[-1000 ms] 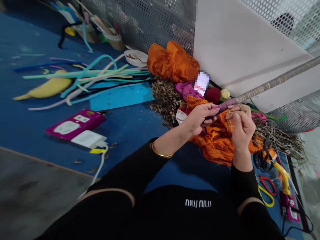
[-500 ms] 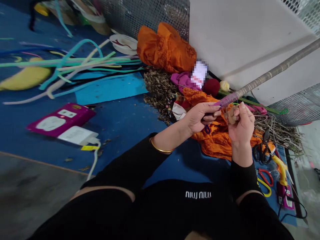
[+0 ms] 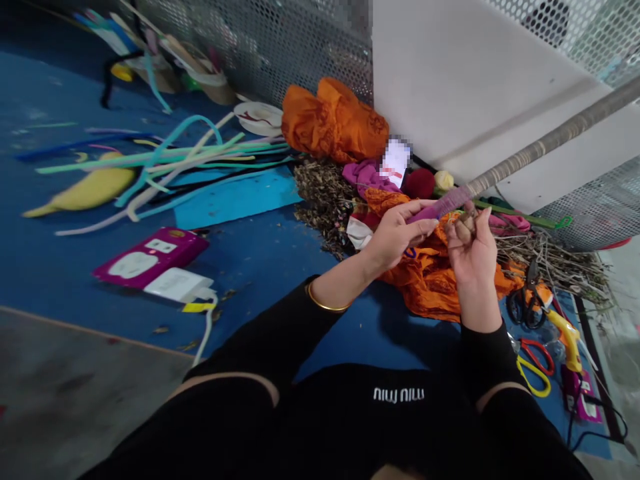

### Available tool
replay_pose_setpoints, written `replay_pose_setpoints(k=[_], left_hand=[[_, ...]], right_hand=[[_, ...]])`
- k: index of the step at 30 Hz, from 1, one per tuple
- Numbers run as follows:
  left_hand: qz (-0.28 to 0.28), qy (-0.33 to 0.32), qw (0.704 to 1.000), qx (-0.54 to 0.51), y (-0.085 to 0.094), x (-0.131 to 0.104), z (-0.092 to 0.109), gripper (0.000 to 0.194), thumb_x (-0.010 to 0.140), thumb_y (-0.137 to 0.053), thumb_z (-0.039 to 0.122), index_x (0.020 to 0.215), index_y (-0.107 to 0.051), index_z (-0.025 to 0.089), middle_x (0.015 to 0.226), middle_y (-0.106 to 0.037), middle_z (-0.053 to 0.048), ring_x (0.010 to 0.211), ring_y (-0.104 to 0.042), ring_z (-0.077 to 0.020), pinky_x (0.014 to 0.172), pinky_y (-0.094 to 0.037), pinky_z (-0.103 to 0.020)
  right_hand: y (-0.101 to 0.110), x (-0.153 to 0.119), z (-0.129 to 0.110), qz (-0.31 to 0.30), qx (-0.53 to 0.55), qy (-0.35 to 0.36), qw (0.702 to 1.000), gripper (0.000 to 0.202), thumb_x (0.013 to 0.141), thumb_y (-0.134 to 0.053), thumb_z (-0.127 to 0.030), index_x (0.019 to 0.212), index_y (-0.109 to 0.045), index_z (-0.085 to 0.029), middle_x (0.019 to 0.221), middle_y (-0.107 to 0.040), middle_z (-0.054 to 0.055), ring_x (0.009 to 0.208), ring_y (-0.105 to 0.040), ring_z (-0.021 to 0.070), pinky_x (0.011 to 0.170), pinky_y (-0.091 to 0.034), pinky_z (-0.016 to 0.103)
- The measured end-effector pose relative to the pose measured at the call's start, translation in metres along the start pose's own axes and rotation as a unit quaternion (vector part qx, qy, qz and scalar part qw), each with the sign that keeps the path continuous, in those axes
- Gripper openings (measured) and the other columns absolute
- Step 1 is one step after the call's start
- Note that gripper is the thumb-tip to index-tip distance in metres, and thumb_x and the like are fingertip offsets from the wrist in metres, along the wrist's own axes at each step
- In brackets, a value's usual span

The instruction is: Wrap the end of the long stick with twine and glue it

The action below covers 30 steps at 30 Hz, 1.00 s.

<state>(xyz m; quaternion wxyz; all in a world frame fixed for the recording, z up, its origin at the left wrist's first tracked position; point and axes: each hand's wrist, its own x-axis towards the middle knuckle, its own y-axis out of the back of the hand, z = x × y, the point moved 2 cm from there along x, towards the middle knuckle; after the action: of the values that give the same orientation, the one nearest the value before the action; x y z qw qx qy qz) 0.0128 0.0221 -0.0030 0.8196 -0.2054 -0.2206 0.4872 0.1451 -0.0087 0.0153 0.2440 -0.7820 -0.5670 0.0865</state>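
Observation:
My left hand is closed around the lower end of a long stick. That end is wrapped in purple, while the rest is grey-brown with pale bands and slants up to the right. My right hand is just beside the wrapped end, palm up with fingers curled. Between its fingers sits a small tan roll, partly hidden, whose kind I cannot make out. Crumpled orange cloth lies beneath both hands. A dark blue loop shows under the left hand.
Dried plant stems, a phone and a dark red ball lie behind the hands. To the right are black scissors and a yellow glue gun. A purple power strip and fuzzy coloured stems are leftward.
The view has shifted, so the things on the left appear farther right and lower. My right hand's fingers have loosened and turned near the wrapped end; the left hand keeps its hold.

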Motion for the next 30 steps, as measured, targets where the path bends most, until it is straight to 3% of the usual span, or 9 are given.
replay_pose_setpoints(k=[3, 5, 7, 11, 15, 18, 23, 30], left_hand=[[0.012, -0.084, 0.991, 0.1, -0.003, -0.002, -0.002, 0.045, 0.074, -0.08, 0.022, 0.116, -0.066, 0.016, 0.103, -0.07, -0.004, 0.086, -0.066, -0.013, 0.077, -0.052, -0.021], [0.003, -0.107, 0.983, 0.147, -0.005, -0.003, -0.004, 0.047, 0.076, -0.08, 0.023, 0.12, -0.063, 0.016, 0.118, -0.07, -0.008, 0.102, -0.067, -0.0172, 0.092, -0.053, -0.026], [-0.003, -0.111, 0.979, 0.169, -0.004, -0.003, -0.006, 0.045, 0.076, -0.08, 0.024, 0.116, -0.063, 0.016, 0.117, -0.07, -0.009, 0.104, -0.068, -0.0183, 0.094, -0.053, -0.027], [-0.038, -0.074, 0.982, 0.169, 0.001, 0.0, -0.004, 0.04, 0.072, -0.086, 0.032, 0.102, -0.066, 0.014, 0.096, -0.071, -0.005, 0.085, -0.066, -0.0145, 0.079, -0.053, -0.023], [-0.077, 0.001, 0.982, 0.17, 0.004, 0.002, 0.004, 0.038, 0.08, -0.08, 0.049, 0.087, -0.069, 0.013, 0.07, -0.065, -0.002, 0.055, -0.051, -0.0093, 0.051, -0.038, -0.021], [-0.101, 0.004, 0.978, 0.182, 0.003, 0.001, 0.008, 0.035, 0.083, -0.077, 0.047, 0.077, -0.067, 0.014, 0.064, -0.062, -0.001, 0.052, -0.05, -0.0092, 0.049, -0.036, -0.021], [-0.11, -0.003, 0.972, 0.207, 0.0, -0.001, 0.009, 0.024, 0.091, -0.069, 0.034, 0.076, -0.064, 0.015, 0.061, -0.06, 0.0, 0.05, -0.051, -0.0094, 0.05, -0.036, -0.022], [-0.206, 0.069, 0.962, 0.168, 0.001, -0.002, 0.008, 0.037, 0.086, -0.073, 0.051, 0.089, -0.063, 0.016, 0.065, -0.055, 0.002, 0.048, -0.043, -0.0081, 0.047, -0.031, -0.022]], right_hand=[[0.003, 0.003, 0.005, 0.015, -0.03, -0.004, 0.999, 0.049, 0.079, -0.079, -0.06, 0.07, -0.048, -0.023, 0.053, -0.028, -0.014, 0.045, -0.027, 0.0044, 0.053, -0.046, 0.021], [0.003, 0.003, 0.006, 0.031, -0.054, 0.01, 0.998, 0.051, 0.069, -0.087, -0.056, 0.07, -0.049, -0.023, 0.054, -0.034, -0.013, 0.047, -0.031, 0.0044, 0.05, -0.041, 0.021], [0.002, 0.002, 0.004, 0.045, -0.069, 0.04, 0.996, 0.049, 0.063, -0.091, -0.051, 0.071, -0.051, -0.022, 0.054, -0.034, -0.013, 0.047, -0.029, 0.0042, 0.048, -0.034, 0.021], [0.0, 0.0, -0.001, 0.055, -0.06, 0.097, 0.992, 0.044, 0.065, -0.089, -0.044, 0.068, -0.052, -0.022, 0.056, -0.034, -0.012, 0.049, -0.025, 0.0037, 0.048, -0.027, 0.021], [-0.001, -0.001, -0.006, 0.032, -0.067, 0.105, 0.992, 0.032, 0.066, -0.088, -0.04, 0.073, -0.063, -0.022, 0.057, -0.034, -0.011, 0.049, -0.023, 0.0041, 0.048, -0.026, 0.022], [0.0, -0.001, -0.009, 0.015, -0.092, 0.107, 0.99, 0.028, 0.068, -0.086, -0.041, 0.076, -0.067, -0.023, 0.056, -0.031, -0.011, 0.049, -0.022, 0.0047, 0.048, -0.026, 0.023], [0.003, 0.001, -0.011, -0.008, -0.122, 0.114, 0.986, 0.028, 0.073, -0.085, -0.044, 0.076, -0.068, -0.022, 0.056, -0.028, -0.011, 0.048, -0.021, 0.0043, 0.047, -0.026, 0.023], [0.003, 0.001, -0.012, -0.025, -0.136, 0.102, 0.985, 0.027, 0.071, -0.084, -0.046, 0.077, -0.072, -0.023, 0.057, -0.034, -0.009, 0.049, -0.019, 0.0045, 0.048, -0.027, 0.023]])
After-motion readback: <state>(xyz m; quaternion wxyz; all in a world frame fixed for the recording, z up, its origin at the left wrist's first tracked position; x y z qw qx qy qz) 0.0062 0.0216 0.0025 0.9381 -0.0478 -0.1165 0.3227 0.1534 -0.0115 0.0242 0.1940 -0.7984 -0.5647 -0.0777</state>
